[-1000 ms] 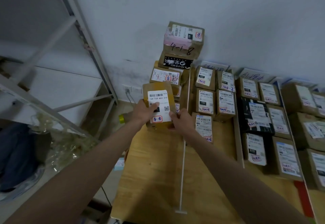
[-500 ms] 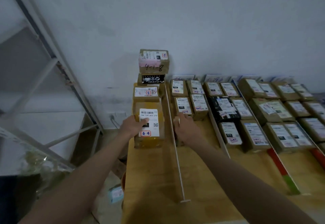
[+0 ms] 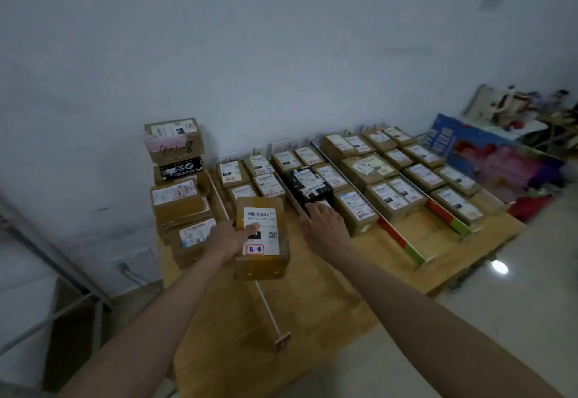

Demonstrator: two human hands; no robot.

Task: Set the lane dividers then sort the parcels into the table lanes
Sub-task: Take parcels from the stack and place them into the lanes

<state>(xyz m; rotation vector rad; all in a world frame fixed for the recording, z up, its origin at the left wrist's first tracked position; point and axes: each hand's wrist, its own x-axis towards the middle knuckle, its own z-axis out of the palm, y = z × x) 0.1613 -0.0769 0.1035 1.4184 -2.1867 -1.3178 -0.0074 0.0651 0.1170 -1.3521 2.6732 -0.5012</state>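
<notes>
My left hand grips a brown cardboard parcel with a white label and a red stamp, held over the thin white lane divider on the wooden table. My right hand hovers with fingers spread beside a second divider, its fingertips at a black parcel. Rows of labelled parcels fill the lanes behind. A stack of parcels rises at the table's far left. Two red-and-green dividers separate the right lanes.
A white wall stands behind the table. A metal rack frame is at the left. A colourful blue box and clutter sit at the far right. Shiny floor lies right of the table.
The view swung right. My left hand carried the parcel from the left lane to above the thin divider. My right hand moved right to the second divider.
</notes>
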